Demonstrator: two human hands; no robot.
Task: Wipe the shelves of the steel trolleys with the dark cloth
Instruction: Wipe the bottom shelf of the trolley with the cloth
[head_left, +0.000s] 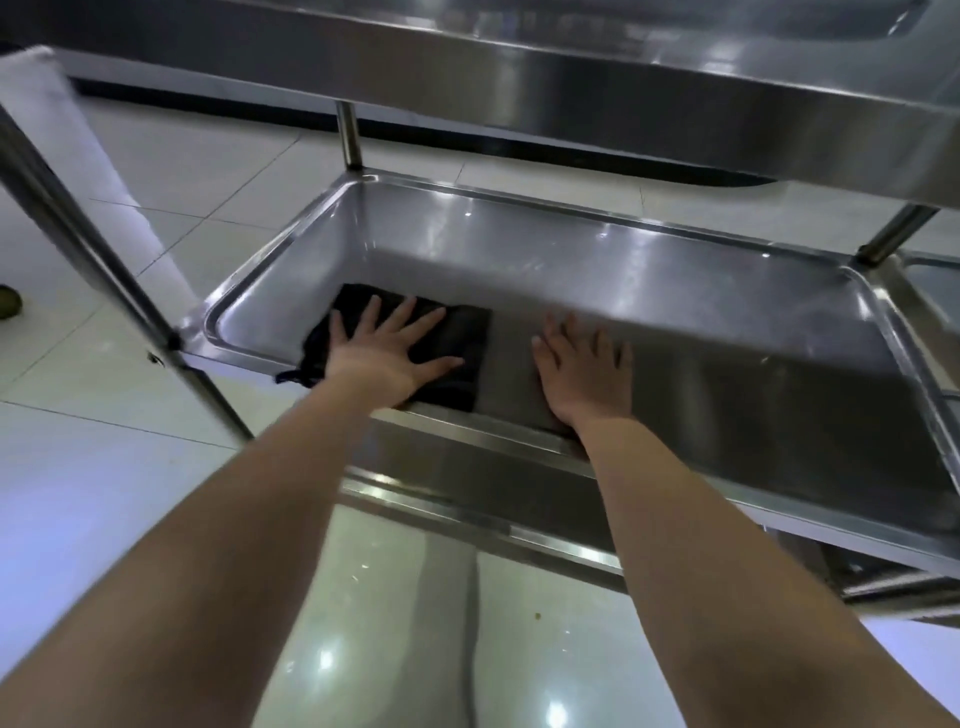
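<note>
The lower shelf (623, 291) of the steel trolley, a shallow tray with a raised rim, is what I place everything against.

Off the shelf's left end, a white-wrapped bar (88, 156) slants upward. A steel leg (104, 270) of the trolley runs down past the shelf's near-left corner. Far out from that end, at the edge of view, something small and dark sits on the tiled floor (156, 467); I cannot tell what it is.

Inside the shelf, near its left end and against its front rim, lies the dark cloth (470, 338), spread flat, with one corner hanging over the front rim. My left hand (384, 353) rests on top of it, palm down. Its fingers (402, 317) are straight and splayed, pressing the cloth to the steel and curling round nothing.

Just right of the cloth, toward the middle of the shelf's front edge, my right hand (582, 374) lies palm down on bare steel. Its fingers (571, 338) are also released and spread, and they are clear of the cloth. Both my forearms cross the front rim to get there.

The right half of the shelf shows only reflections. Above the shelf hangs the trolley's upper shelf (623, 88), carried on round posts (893, 234) at the corners. Beyond the shelf's right end, the rim of another steel shelf (935, 291) sits close alongside.
</note>
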